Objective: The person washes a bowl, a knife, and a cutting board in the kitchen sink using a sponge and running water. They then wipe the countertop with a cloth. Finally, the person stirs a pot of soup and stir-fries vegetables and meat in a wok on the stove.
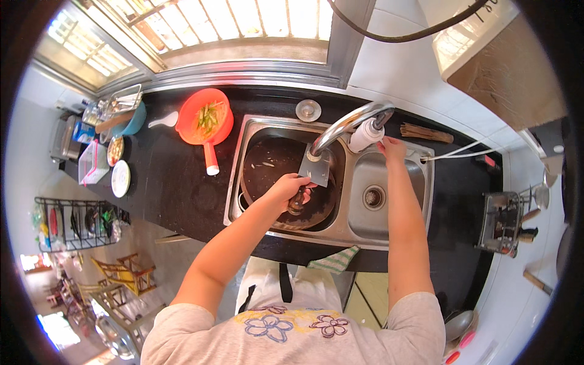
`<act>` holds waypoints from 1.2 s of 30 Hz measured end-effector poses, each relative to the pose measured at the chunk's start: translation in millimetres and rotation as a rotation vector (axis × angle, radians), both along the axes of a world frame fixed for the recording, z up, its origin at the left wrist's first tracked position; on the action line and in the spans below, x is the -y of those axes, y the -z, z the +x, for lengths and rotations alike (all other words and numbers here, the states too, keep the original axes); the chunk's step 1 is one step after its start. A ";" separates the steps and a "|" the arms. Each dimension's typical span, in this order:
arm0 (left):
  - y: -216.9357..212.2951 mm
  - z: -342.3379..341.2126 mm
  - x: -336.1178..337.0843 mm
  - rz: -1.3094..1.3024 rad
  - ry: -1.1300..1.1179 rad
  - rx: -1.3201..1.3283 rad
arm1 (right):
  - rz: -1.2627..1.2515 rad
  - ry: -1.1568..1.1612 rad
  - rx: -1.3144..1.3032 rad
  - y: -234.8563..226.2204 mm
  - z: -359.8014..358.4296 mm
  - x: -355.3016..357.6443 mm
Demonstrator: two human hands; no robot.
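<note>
My left hand (293,192) is closed around the dark handle of a cleaver (316,169) with a broad, grey metal blade. It hangs over a large dark wok (264,164) in the left sink basin, with pale bits on the wok's surface. My right hand (392,149) is closed at the side of a white cylindrical attachment (365,136) at the end of the curved chrome faucet (347,123). Its fingers are partly hidden there. Whether water runs, I cannot make out.
Left of the sink, an orange-red strainer (188,121) holds green and orange strips. Small dishes (121,178) and a clear plastic box (93,162) stand farther left. The right basin (368,222) shows a drain. A knife rack (502,224) stands at the right.
</note>
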State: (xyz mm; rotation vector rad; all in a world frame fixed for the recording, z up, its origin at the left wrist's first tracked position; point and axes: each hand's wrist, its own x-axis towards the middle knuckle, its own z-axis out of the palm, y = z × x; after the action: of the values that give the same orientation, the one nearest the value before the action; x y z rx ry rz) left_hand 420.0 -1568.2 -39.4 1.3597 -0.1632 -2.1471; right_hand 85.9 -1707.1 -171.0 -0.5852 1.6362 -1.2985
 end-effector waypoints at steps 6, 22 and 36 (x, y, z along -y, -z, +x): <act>4.4 -20.5 6.5 -0.012 -0.133 0.038 | 0.089 -0.157 -0.029 5.0 -14.6 -8.9; 18.7 -23.7 30.5 -0.023 -0.112 0.073 | 0.010 -0.034 -0.153 22.3 -8.6 -57.7; 38.4 0.7 -12.0 -0.124 -0.053 0.175 | -0.076 -0.858 -0.376 -67.0 79.1 -339.8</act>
State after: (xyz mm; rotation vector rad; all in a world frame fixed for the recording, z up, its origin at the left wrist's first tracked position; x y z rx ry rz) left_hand 420.7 -1556.2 -77.8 1.4619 -0.3198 -1.9399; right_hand 165.1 -1367.2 -104.0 -1.4506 1.3537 -0.6272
